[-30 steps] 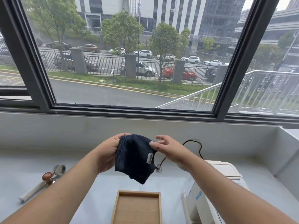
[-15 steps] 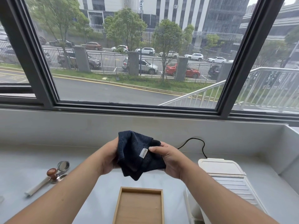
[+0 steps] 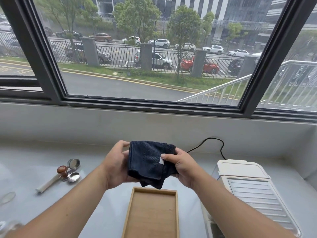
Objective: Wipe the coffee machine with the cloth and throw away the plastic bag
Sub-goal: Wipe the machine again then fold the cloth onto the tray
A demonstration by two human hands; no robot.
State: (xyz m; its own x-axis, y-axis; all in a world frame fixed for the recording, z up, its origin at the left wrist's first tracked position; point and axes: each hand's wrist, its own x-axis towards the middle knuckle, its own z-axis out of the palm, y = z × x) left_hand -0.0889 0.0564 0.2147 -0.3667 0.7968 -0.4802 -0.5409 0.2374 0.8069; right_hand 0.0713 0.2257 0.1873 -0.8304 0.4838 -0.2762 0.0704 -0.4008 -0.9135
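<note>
Grey counter (image 3: 42,212) under a wide window (image 3: 154,48), street and parked cars beyond. I had both hands up over the wooden tray (image 3: 151,213). Left hand (image 3: 116,167) cupped the dark cloth (image 3: 147,164) from behind, fingers curled round its edge. Right hand (image 3: 181,167) pinched the other side, thumb pressed beside the small white label. Cloth looked folded into a thick pad, probably to give a firm wiping face; ribbed weave, soft, corners drooping toward the tray without touching it. Coffee machine (image 3: 248,186) stood at my right, cream plastic, flat lid and slatted top, black cord (image 3: 214,143) looping behind it. Not yet wiped, as far as I could judge. Portafilter (image 3: 56,177) and tamper lay to my left, well apart. Plastic bag not seen.
</note>
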